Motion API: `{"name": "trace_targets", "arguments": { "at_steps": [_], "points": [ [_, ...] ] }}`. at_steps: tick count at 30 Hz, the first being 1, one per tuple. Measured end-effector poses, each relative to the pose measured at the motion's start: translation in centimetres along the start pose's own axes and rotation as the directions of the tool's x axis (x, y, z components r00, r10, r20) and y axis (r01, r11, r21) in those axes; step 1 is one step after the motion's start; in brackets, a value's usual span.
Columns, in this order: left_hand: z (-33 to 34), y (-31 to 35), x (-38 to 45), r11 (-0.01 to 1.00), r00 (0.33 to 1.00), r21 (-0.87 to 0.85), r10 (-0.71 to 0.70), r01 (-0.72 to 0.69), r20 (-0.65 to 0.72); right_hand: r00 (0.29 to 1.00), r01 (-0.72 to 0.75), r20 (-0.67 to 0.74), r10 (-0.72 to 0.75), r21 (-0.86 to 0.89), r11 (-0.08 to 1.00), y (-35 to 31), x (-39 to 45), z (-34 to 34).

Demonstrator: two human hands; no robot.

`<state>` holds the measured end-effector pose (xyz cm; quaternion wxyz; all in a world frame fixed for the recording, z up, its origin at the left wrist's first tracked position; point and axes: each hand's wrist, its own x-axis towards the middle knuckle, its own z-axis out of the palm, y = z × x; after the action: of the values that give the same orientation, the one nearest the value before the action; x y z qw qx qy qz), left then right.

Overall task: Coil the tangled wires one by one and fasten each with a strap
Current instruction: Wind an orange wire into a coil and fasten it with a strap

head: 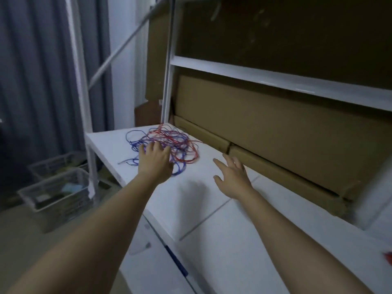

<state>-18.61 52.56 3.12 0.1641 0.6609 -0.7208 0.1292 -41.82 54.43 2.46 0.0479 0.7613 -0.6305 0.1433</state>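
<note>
Head view: left hand [156, 161], fingers spread, lies on the wires [169, 143] — right hand [232, 179], spread and empty, hovers well apart.

We see two bare forearms, no sleeves in view up to the frame edge. Left hand [156, 161] and right hand [232, 179]: no gloves, rings, watch or bands that we can see. Nails short and unpainted as far as the blur lets us tell.
</note>
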Motion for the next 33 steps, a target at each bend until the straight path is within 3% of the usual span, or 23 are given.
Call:
{"name": "trace_targets", "arguments": {
  "at_steps": [7, 13, 24, 27, 30, 33],
  "points": [
    [1.3, -15.5, 7.8, 0.999, 0.999, 0.028, -0.039, 0.039, 0.007, 0.999, -0.037, 0.0, 0.037, 0.116, 0.993, -12.2, 13.2, 3.7],
    [3.7, -23.0, 15.0, 1.0, 0.999, 0.004, -0.016, 0.016, 0.039, 0.994, -0.094, 0.072, 0.082, 0.184, 0.978, -17.2, 21.7, 6.4],
    [10.8, -27.9, 29.5, 0.986, 0.986, -0.093, 0.148, -0.14, 0.082, 0.984, -0.178, 0.026, 0.176, 0.1, 0.979, -17.5, 37.2, 11.7],
    [13.2, -28.0, 33.0, 0.973, 0.966, -0.106, 0.219, -0.206, 0.137, 0.95, -0.301, 0.102, 0.294, 0.055, 0.952, -16.3, 41.6, 13.5],
    [15.5, -27.9, 35.9, 0.95, 0.942, -0.152, 0.295, -0.272, 0.16, 0.911, -0.409, 0.16, 0.38, 0.235, 0.882, -14.9, 44.9, 15.2],
    [17.7, -27.3, 38.2, 0.915, 0.906, -0.218, 0.38, -0.339, 0.188, 0.915, -0.399, 0.144, 0.376, 0.46, 0.794, -14.9, 46.1, 15.4]
  ]
}}
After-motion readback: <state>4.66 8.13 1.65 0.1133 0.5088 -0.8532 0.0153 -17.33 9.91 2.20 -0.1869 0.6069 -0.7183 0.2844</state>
